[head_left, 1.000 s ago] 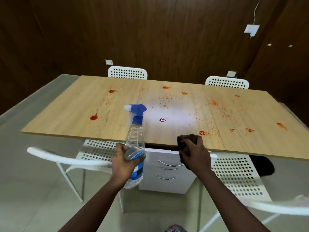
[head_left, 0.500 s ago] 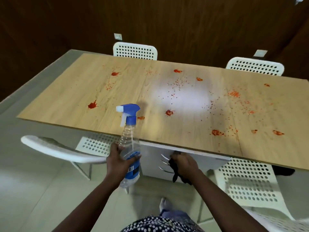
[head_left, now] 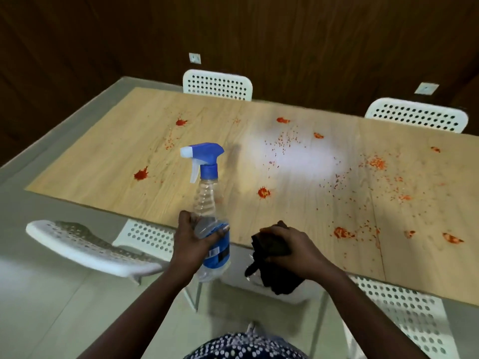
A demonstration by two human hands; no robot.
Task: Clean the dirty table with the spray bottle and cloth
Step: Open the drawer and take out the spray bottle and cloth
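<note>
Dark cloth (head_left: pixel 274 257) is bunched in the right hand (head_left: pixel 290 248), fingers curled over it at the near edge of the table (head_left: pixel 108 161). The left hand (head_left: pixel 191 240) grips the spray bottle (head_left: pixel 210 211) upright by its body, not its trigger. Red splatters (head_left: pixel 263 193) cover the wood beyond; cleaning appears not yet begun.

The left hand (head_left: pixel 193 238) grips a clear spray bottle (head_left: pixel 211 216) upright at the table's (head_left: pixel 103 161) near edge, its blue nozzle pointing left. Just to its right, the right hand (head_left: pixel 290 244) holds a dark cloth (head_left: pixel 278 270) bunched over that edge. Red stains (head_left: pixel 263 193) dot the wooden top. White perforated chairs (head_left: pixel 217 85) stand around it
</note>
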